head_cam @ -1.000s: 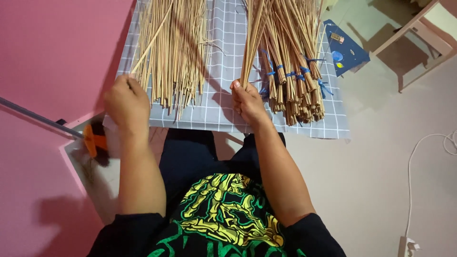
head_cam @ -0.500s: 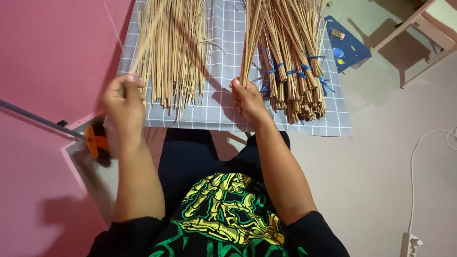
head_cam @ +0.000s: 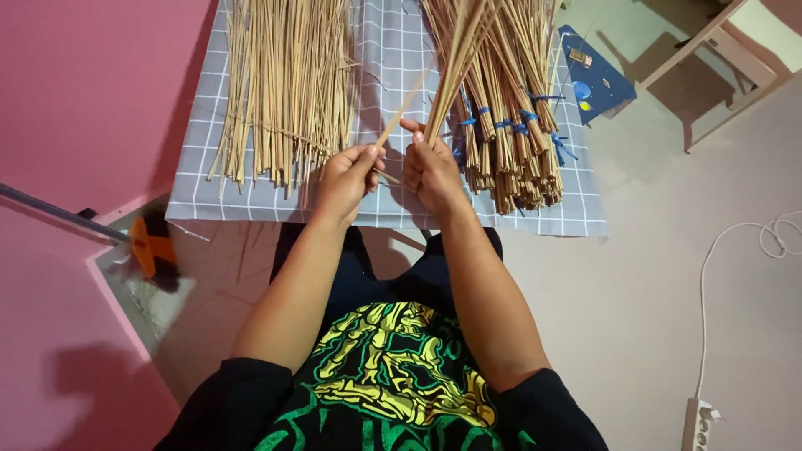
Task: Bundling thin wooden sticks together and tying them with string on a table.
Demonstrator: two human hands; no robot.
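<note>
1. The left hand point(head_cam: 347, 179) pinches one thin stick point(head_cam: 399, 113); its long axis slants up and away to the right of the grip
2. The right hand point(head_cam: 434, 171) clasps a stick bunch point(head_cam: 455, 58) pointing away
3. Checked cloth point(head_cam: 393, 50) lies bare between the loose sticks point(head_cam: 288, 79) left and the tied bundles point(head_cam: 514, 125) right

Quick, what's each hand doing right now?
Left hand: closed, pinching a single thin stick.
Right hand: closed around a bunch of sticks.
</note>
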